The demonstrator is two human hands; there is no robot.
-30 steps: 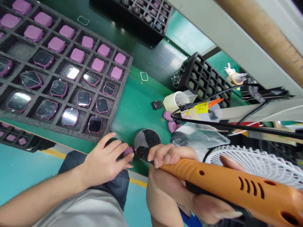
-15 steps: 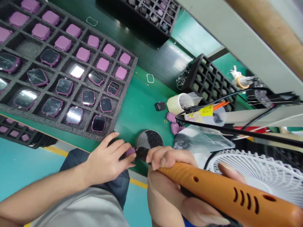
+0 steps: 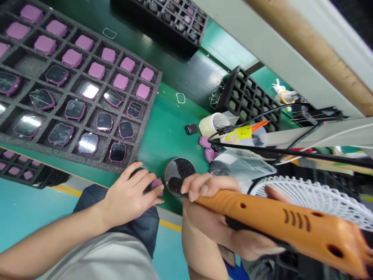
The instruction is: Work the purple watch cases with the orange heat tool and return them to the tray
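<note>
My left hand [image 3: 132, 190] is closed round a purple watch case [image 3: 156, 186] at the bench's front edge; the fingers hide most of it. My right hand [image 3: 212, 194] grips an orange-handled tool [image 3: 262, 214] with vent slots, its exact kind unclear. The tool's black front end [image 3: 175, 184] lies over a round grey disc with a perforated top [image 3: 183, 167], just right of the purple case. Whether the tool touches the disc I cannot tell. Left of my hands stands a grey foam tray [image 3: 96, 157] with purple-framed watches, some face up, some back up.
A white cup [image 3: 214, 122], purple watch cases [image 3: 208, 149], a black watch case [image 3: 191, 129] and a clear plastic bag [image 3: 244, 165] lie beyond the disc. Black divided trays [image 3: 247, 91] stand farther back. A black cable [image 3: 262, 147] and a white fan guard [image 3: 314, 190] are at right.
The tool's black front end has moved from beside the purple watch case to over the perforated disc. The case stays in my left hand. The whole view has shifted slightly.
</note>
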